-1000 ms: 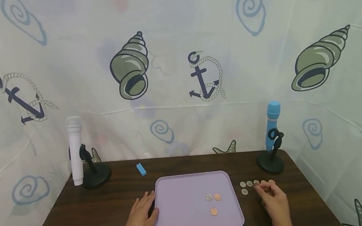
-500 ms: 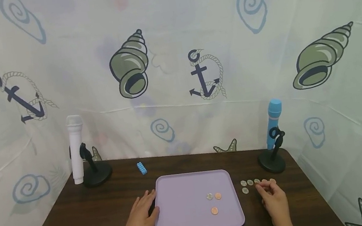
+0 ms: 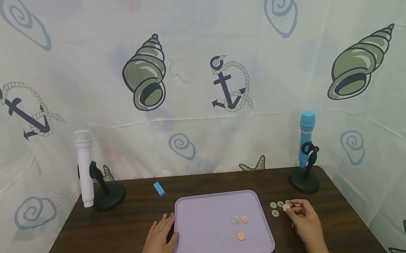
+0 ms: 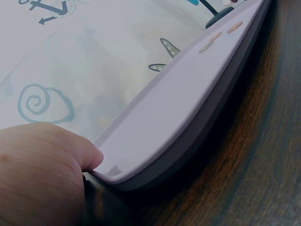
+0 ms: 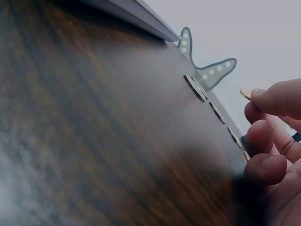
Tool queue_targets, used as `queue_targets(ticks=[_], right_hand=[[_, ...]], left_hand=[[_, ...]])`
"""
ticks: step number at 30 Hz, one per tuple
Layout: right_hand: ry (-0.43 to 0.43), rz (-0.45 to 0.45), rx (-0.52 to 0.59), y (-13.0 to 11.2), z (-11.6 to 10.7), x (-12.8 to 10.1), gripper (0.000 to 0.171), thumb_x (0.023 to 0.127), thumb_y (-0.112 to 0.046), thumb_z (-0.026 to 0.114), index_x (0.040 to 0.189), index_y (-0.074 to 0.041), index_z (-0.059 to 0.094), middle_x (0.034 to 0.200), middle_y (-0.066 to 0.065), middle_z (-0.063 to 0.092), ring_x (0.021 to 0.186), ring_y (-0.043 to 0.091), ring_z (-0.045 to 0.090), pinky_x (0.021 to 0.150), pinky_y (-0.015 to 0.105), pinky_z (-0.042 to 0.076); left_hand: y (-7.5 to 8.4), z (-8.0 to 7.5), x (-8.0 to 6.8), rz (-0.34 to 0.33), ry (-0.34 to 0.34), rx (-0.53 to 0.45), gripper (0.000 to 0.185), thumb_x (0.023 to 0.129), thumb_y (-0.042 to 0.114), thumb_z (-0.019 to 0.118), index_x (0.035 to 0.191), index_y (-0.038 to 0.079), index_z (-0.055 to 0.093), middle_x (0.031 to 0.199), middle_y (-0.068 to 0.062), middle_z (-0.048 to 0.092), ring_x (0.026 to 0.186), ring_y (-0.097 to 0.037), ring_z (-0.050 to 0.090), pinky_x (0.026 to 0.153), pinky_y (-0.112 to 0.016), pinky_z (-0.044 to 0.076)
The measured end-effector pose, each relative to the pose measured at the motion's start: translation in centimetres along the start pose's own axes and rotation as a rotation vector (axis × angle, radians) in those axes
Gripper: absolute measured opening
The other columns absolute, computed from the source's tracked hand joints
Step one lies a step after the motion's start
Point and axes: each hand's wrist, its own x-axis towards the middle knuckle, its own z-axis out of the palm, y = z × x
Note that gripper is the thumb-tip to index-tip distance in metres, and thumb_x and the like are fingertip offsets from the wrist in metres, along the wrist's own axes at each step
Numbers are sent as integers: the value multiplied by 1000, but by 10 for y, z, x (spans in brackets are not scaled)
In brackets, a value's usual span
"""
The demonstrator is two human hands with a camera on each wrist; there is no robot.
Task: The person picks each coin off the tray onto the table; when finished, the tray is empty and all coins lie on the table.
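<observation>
Your lavender plastic tray (image 3: 210,230), rectangular with rounded corners, lies on the dark wood-grain table (image 3: 87,248) and holds three round coins (image 3: 240,226). Your left hand (image 3: 157,244) rests flat-fingered against its left rim. Your right hand (image 3: 304,221) pinches a copper coin (image 3: 287,207) just right of the tray, above the loose silver coins (image 3: 277,208).

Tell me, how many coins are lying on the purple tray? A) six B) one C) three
C: three coins lie on the purple tray, one silver and two copper. The right hand pinches another copper coin beside the tray, and the left hand rests at the tray's edge.
</observation>
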Motion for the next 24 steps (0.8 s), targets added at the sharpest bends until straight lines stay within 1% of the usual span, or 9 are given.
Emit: queue_targets(ticks=[4,9,12,15,17,20,24], right_hand=[[-6,1,-21,0,1,1,27,100,-8,78,125,-2,69,93,0,72,59,9,57,47,24,49],[0,26,-58,-1,0,1,26,102,-10,76,125,-1,70,91,2,71,58,11,57,45,26,49],[-8,35,-121,-1,0,1,25,102,-11,75,125,-2,72,87,2,70,57,12,58,44,27,50],[-30,30,-201,-2,-1,1,24,101,-12,75,123,-3,72,85,5,71,58,13,60,44,28,53],[-39,19,-238,-3,-1,2,21,101,-11,75,119,-3,71,85,7,71,58,14,61,44,29,53],[-44,10,-297,-3,0,1,15,100,-10,75,113,-4,72,83,6,71,57,15,61,45,29,54],[-33,-3,-362,-2,0,2,14,100,-19,79,107,-7,78,77,2,70,52,16,60,44,29,54]], left_hand=[[-1,0,0,-1,-2,-4,59,107,25,68,162,9,53,169,-13,50,165,-40,35,138,-65,11],[-2,0,0,2,0,-2,59,107,25,67,162,9,52,169,-13,50,165,-39,35,138,-65,11],[-1,1,0,6,7,-4,58,107,25,67,162,9,53,169,-13,51,165,-39,35,138,-65,12],[-1,1,0,25,22,-4,58,106,23,68,160,7,54,168,-14,53,164,-40,37,137,-66,14],[-1,1,0,33,30,-3,57,106,22,68,160,7,55,167,-14,54,163,-40,38,137,-66,15],[-2,2,0,35,28,-4,58,106,23,68,160,7,55,167,-14,53,163,-40,38,137,-66,14],[-4,2,1,24,16,0,58,107,24,67,161,8,54,168,-12,52,164,-39,36,137,-65,13]])
